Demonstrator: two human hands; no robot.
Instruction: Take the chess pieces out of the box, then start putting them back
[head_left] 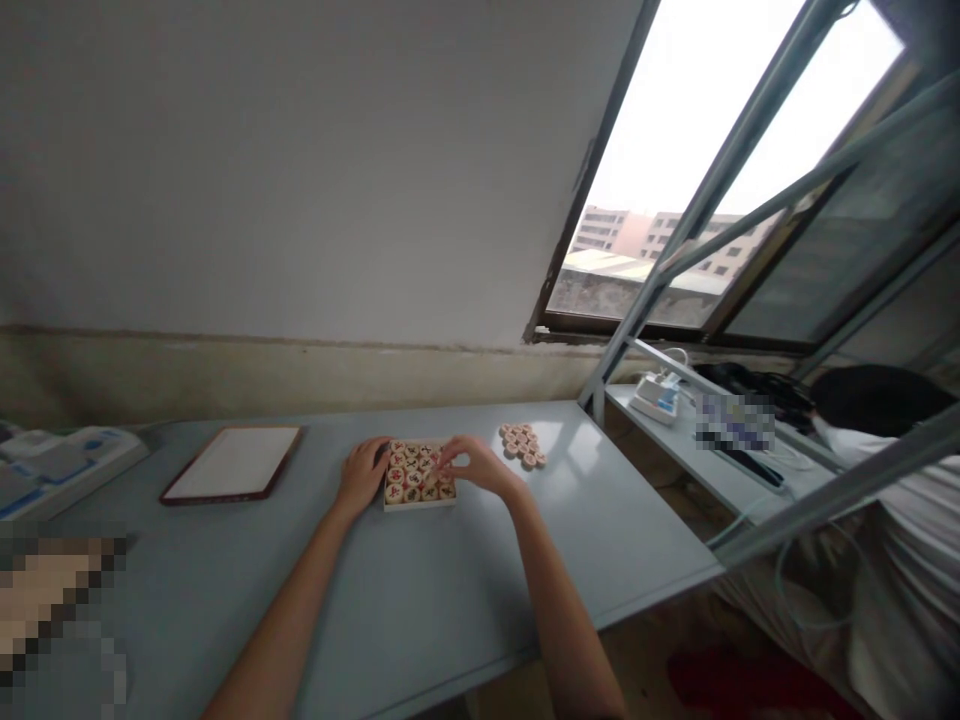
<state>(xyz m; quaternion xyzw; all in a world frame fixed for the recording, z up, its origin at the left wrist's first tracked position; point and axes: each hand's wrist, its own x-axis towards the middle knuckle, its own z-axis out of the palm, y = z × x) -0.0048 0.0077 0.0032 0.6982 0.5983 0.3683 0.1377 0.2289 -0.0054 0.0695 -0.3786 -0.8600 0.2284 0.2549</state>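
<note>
A shallow white box (418,506) holds rows of round wooden Chinese chess pieces (412,478) with red and dark characters. My left hand (363,478) lies along the left side of this box, gripping its edge. Over the right part of the box, my right hand (474,464) has thumb and fingertips pinched on a Chinese chess piece, which the fingers largely hide. To the right of the box, several loose Chinese chess pieces (520,443) lie flat in a cluster on the grey table.
A white board with a dark red frame (232,463) lies on the grey table (405,600) to the left. A white and blue device (71,465) stands at the far left. Metal bed-frame bars (637,310) rise at the right, beside a person in a white shirt (911,560).
</note>
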